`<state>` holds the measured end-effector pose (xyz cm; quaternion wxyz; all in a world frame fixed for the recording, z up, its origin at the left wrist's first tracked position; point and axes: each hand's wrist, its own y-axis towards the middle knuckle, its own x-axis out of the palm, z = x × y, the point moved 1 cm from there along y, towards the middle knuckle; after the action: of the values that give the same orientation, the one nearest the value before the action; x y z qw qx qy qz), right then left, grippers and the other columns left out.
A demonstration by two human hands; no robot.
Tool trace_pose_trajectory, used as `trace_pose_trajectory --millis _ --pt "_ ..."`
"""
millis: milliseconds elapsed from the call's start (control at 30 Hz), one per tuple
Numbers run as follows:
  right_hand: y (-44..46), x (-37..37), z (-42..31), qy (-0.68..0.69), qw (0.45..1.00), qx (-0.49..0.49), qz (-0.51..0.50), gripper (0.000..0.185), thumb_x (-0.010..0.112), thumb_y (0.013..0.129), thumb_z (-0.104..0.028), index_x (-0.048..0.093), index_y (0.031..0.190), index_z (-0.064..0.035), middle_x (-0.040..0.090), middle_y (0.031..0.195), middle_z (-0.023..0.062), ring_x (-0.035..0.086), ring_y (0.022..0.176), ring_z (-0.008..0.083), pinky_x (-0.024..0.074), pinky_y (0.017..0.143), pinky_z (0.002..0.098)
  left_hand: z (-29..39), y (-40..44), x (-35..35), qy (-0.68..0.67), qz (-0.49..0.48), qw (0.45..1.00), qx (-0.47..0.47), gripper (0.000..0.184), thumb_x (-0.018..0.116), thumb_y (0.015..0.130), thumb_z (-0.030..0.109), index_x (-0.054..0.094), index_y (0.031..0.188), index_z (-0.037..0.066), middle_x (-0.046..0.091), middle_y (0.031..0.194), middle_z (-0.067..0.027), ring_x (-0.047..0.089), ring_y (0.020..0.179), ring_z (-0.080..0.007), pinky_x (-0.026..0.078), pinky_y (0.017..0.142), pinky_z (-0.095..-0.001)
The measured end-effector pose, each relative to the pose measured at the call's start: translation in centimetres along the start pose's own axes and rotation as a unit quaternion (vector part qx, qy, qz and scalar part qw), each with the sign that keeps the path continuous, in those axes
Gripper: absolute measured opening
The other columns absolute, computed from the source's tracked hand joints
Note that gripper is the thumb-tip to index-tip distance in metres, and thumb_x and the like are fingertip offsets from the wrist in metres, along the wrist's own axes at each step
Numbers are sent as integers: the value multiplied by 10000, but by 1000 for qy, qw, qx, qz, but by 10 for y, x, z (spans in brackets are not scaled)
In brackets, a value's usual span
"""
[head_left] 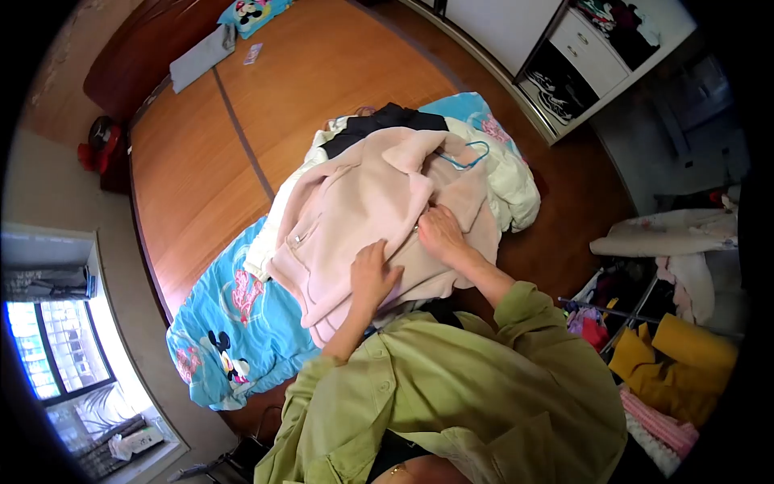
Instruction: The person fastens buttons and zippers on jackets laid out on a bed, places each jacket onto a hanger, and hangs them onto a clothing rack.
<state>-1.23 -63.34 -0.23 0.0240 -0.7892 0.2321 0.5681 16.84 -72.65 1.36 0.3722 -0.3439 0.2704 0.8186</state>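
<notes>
A pale pink coat [363,194] lies spread over a pile at the foot of the bed. My left hand [372,278] rests on its lower front, the thumb apart from the fingers. To the right, my right hand [442,234] has its fingers closed on the coat's front edge. A blue hanger [476,157] sticks out at the coat's upper right, partly covered by cloth. Black clothing [391,119] shows above the coat. Whitish padded fabric [516,194] lies under it, over a blue cartoon-print quilt [214,323].
The bed [322,64] extends ahead, with a grey folded cloth [201,58] and a blue pillow [251,14] at its head. At right are a white cabinet [592,60] and a rack with mustard-coloured clothing [673,363]. A window [64,347] is at lower left.
</notes>
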Motion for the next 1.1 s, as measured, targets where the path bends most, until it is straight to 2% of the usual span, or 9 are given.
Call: trace_pose_trajectory --millis 133,233,400,633,733,900,1000,1033,1100 --pt "-2 -2 21 -29 998 -52 29 68 546 775 -117 578 774 -57 594 738 113 580 811 283 406 869 434 2 35 37 55 -63 996 1 326 652 634 57 583 953 59 544 839 -112 548 820 -315 455 715 -451" --pt "15 -5 58 -42 974 182 -127 100 569 762 -97 575 834 -28 596 836 140 559 875 306 396 875 459 4 37 29 48 -75 996 9 261 627 623 27 587 877 66 533 784 -110 550 766 -318 465 655 -437" --pt "11 1 94 1 996 83 -20 149 577 785 -129 612 904 -46 563 1107 99 491 1115 269 346 939 430 4 34 30 59 -101 992 -44 267 637 644 29 602 906 65 551 821 -109 559 824 -314 479 711 -414" --pt "-31 9 151 189 928 265 180 237 565 822 -165 590 1031 -55 567 1156 158 511 1108 358 386 931 452 27 72 66 37 -125 991 11 706 667 751 208 376 1384 87 421 1372 -165 431 1217 -353 373 984 -449" --pt "-65 10 173 209 823 526 -33 375 590 810 -220 545 1124 -22 582 1142 201 533 1082 397 414 915 447 27 73 117 82 -163 980 85 641 608 804 223 372 1381 72 384 1406 -170 383 1280 -350 343 1005 -486" --pt "-93 65 181 287 827 483 -3 529 657 767 -299 528 1184 0 584 1134 228 547 1090 370 426 916 412 16 74 139 216 -195 942 168 541 570 808 173 442 1323 67 452 1362 -146 471 1214 -326 395 953 -501" --pt "-76 48 173 307 810 499 -25 530 666 752 -323 544 1141 15 579 1123 240 545 1076 381 427 907 418 -1 96 137 -47 -170 983 54 306 531 840 118 578 1134 50 618 1099 -144 607 978 -327 487 810 -419" --pt "-72 41 171 316 800 509 -44 524 667 751 -329 549 1121 23 578 1118 243 547 1069 382 428 902 419 3 104 129 -129 -172 966 -144 131 520 880 106 620 934 39 638 776 -85 618 700 -257 497 651 -328" --pt "-70 40 174 308 806 504 -43 517 664 750 -343 550 1087 32 575 1103 251 551 1051 384 430 890 422 -33 108 139 -350 -170 855 -342 189 533 909 189 614 994 41 636 809 -88 600 714 -212 478 674 -282"
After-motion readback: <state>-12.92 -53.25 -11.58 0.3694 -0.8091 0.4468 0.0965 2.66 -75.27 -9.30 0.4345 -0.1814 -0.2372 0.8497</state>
